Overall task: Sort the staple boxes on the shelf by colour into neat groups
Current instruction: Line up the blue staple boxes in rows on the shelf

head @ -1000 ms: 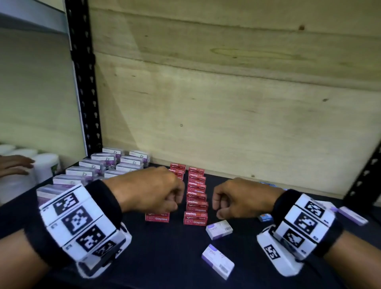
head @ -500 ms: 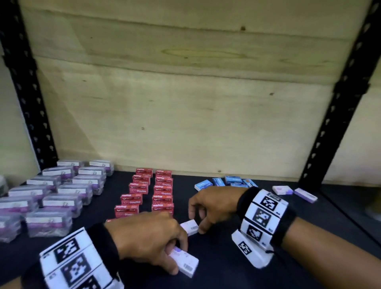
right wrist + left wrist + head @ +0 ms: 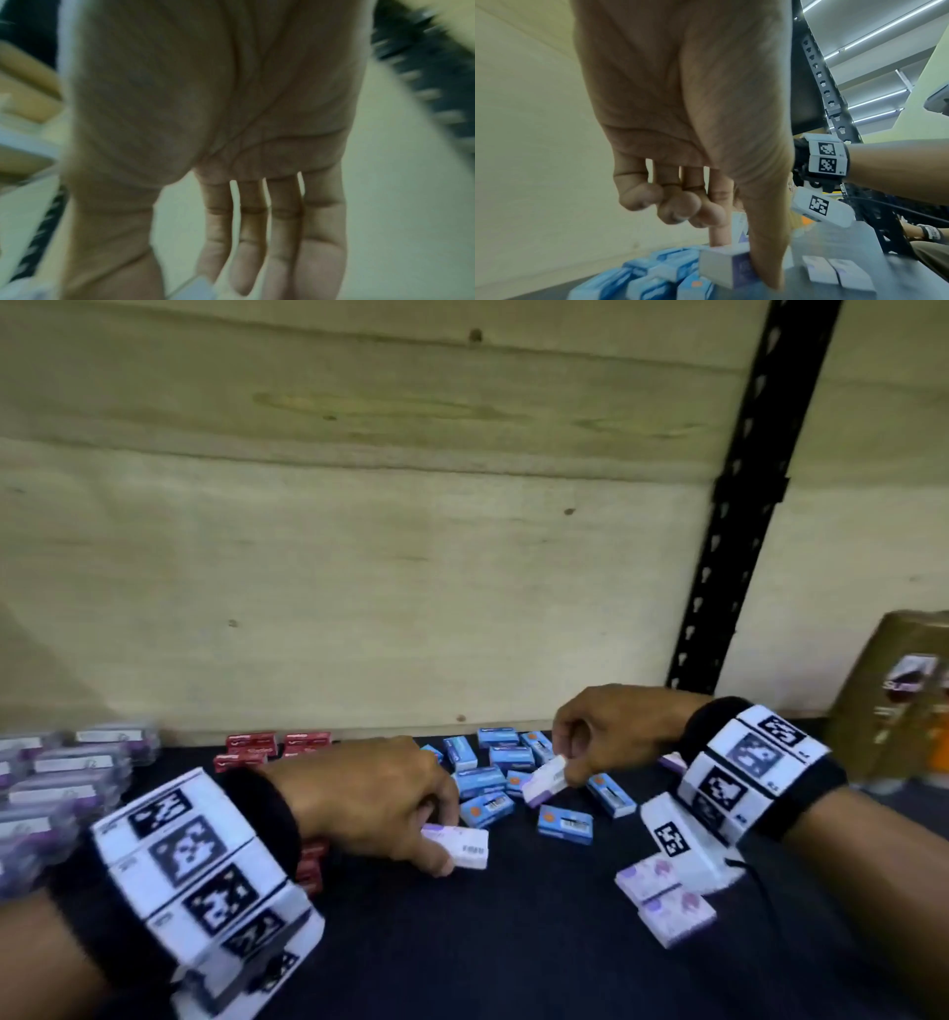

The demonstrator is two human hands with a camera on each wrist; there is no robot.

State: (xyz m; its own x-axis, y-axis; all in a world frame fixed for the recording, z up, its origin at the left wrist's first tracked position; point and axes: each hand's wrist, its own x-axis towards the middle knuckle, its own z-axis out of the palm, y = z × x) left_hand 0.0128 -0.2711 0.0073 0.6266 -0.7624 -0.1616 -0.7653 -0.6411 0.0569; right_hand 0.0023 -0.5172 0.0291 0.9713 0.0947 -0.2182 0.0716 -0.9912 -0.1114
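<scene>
Pinching hands [image 3: 390,793] [image 3: 611,731], rectangular white-purple cartons [image 3: 458,846] [image 3: 545,782]

Held box, left: white-and-lilac staple box [image 3: 458,846] with a barcode on its end, lying flat and low at the dark shelf [image 3: 513,942], pinched by the left hand [image 3: 380,801].
Held box, right: second white-and-lilac box [image 3: 545,782], tilted, lifted above the blue pile, pinched by the right hand [image 3: 611,729].
Blue boxes [image 3: 493,775]: loose, unaligned heap at the back middle of the shelf, some showing barcodes.
Red boxes [image 3: 267,747]: rows at the back left, partly hidden behind the left wrist.
Purple-labelled boxes [image 3: 61,778]: rows at far left, blurred.
Lilac pair [image 3: 665,901]: two white-and-lilac boxes side by side, touching, front right.
</scene>
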